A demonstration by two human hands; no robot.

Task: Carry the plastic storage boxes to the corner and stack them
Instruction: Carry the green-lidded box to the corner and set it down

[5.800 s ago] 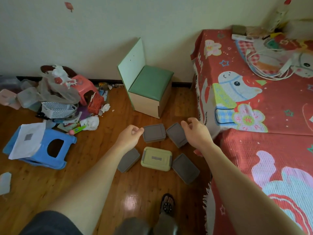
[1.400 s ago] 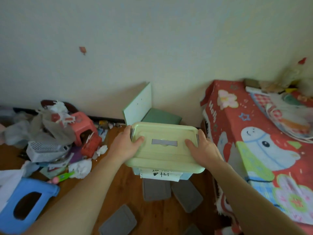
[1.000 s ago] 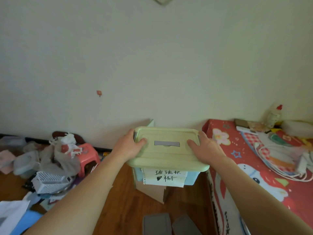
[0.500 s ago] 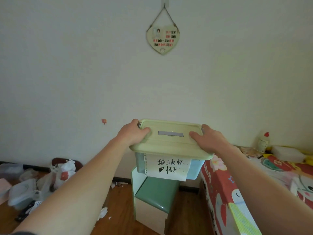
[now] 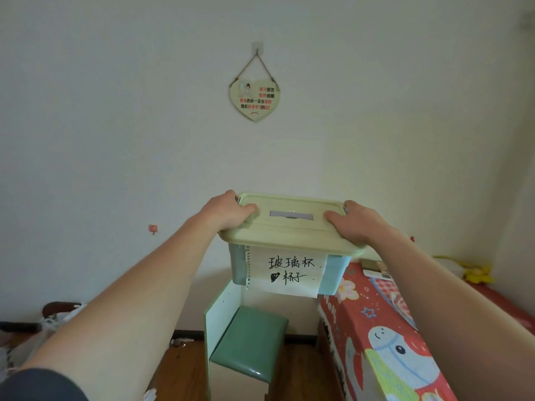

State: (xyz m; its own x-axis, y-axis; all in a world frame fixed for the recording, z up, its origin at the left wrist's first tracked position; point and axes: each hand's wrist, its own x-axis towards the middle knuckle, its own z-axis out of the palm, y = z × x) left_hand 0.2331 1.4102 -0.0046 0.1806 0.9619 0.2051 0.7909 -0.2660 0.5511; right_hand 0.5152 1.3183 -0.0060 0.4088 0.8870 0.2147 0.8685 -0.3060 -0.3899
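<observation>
I hold a plastic storage box (image 5: 289, 233) at chest height in front of the wall. It has a pale green lid and a bluish body with a handwritten paper label (image 5: 286, 270) taped on its near side. My left hand (image 5: 228, 211) grips the lid's left edge, thumb on top. At the right edge my right hand (image 5: 351, 222) grips the lid the same way. The other boxes on the floor are out of view.
Below the box stands a small green-seated chair (image 5: 246, 345) against the wall. A bed with a red cartoon cover (image 5: 385, 337) runs along the right. Bags and clutter (image 5: 43, 322) lie at the lower left. A heart-shaped plaque (image 5: 254, 99) hangs on the wall.
From crouching over the boxes on the floor, both hands took the green-lidded box and lifted it; the view has risen since, and the floor boxes dropped out of sight.
</observation>
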